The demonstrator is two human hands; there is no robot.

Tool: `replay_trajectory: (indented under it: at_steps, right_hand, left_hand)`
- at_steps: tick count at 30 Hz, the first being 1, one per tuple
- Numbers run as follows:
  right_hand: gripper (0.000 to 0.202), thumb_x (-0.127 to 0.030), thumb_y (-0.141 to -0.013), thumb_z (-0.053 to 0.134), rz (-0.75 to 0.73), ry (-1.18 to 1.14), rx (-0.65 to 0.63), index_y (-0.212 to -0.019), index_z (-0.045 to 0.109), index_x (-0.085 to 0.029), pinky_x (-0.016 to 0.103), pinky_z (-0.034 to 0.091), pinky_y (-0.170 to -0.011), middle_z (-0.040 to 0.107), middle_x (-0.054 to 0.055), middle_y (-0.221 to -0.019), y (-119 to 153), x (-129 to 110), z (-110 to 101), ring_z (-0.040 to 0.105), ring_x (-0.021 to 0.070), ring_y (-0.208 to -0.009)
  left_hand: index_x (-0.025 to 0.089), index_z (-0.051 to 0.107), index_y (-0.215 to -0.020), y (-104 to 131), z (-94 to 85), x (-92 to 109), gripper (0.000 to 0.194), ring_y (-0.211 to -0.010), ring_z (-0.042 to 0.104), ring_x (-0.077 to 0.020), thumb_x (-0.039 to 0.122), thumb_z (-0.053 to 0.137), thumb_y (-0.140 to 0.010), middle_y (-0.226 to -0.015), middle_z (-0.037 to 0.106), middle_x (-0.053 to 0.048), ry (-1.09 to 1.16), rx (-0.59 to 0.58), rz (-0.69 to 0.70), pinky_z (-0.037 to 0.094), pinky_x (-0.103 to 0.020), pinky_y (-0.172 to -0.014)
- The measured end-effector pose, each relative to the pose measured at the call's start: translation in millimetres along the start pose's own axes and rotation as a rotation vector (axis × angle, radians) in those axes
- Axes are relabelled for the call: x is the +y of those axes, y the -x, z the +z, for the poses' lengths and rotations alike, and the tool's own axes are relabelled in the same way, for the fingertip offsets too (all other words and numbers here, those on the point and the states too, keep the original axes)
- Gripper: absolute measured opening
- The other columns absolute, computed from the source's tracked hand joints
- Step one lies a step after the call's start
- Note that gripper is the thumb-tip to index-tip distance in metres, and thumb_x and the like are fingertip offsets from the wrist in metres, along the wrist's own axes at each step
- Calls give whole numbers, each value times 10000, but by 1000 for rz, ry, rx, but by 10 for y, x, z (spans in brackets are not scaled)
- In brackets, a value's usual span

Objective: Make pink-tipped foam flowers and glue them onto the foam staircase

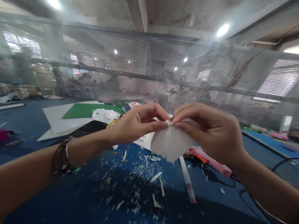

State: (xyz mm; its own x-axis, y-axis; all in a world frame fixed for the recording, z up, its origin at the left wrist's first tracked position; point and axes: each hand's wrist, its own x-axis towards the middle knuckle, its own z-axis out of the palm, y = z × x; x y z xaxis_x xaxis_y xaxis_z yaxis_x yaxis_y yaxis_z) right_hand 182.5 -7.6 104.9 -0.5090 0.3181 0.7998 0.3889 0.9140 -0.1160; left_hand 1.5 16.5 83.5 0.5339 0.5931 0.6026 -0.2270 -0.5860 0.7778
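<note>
Between both hands hangs a thin white paper piece (171, 143), gathered at its top and ragged along the lower edge. My left hand (137, 123) pinches the top edge from the left, thumb against fingers. From the other side, my right hand (207, 130) pinches the same edge, its fingertips almost touching the left ones. The paper is held above the blue table (93, 199), where small white paper scraps (155, 177) lie scattered. Under the right hand rest a pink hot glue gun (215, 161) with a cord and a white pen-like stick (185, 171) with a reddish end.
Left of the hands lie white sheets (54, 119), a green sheet (79, 111), crumpled white paper (105, 115) and a dark flat object (93, 126). A perforated metal screen (140, 62) stands behind the table. At the right is a blue board (268, 144); a clear jar (44, 79) stands far left.
</note>
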Motion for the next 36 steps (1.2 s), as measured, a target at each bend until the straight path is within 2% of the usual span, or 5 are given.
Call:
replay_trajectory:
  at_steps: [6,10,22,29,36]
  right_hand:
    - [58,-128,-738,571,162,-198,-24,-708,589,-175,184,450,-588,605,-32,-684,-5,-9,23,560,66,-655]
    - [48,-129,-745,558,213,-323,-37,-725,581,-166,156,450,-550,607,-25,-702,-7,-7,30,561,55,-645]
    - [78,-96,-752,524,107,-264,-9,-724,537,-168,208,468,-619,585,-2,-725,22,-22,78,555,82,-704]
    - [78,-100,-763,534,9,-273,56,-740,536,-174,252,458,-625,578,10,-754,64,-35,143,550,101,-724]
    - [115,-58,-757,531,-69,-241,110,-765,547,-172,244,447,-598,596,16,-770,84,-57,172,550,98,-728]
  left_hand:
    - [136,588,-722,-6,37,-18,52,-507,490,-24,148,635,-704,-591,563,52,197,-20,-49,401,-115,-483]
    - [156,610,-737,1,24,-27,45,-554,534,-35,130,632,-707,-621,595,46,242,-26,-63,431,-120,-522]
    - [189,673,-685,-7,-53,33,19,-580,565,-93,187,661,-671,-637,635,7,-108,57,29,441,-175,-485]
    - [224,636,-792,18,-24,106,164,-568,562,-74,154,666,-646,-644,625,39,-76,69,-12,441,-157,-502]
    - [176,611,-627,15,-1,137,91,-588,573,-101,222,689,-626,-624,624,16,-91,85,-25,461,-195,-516]
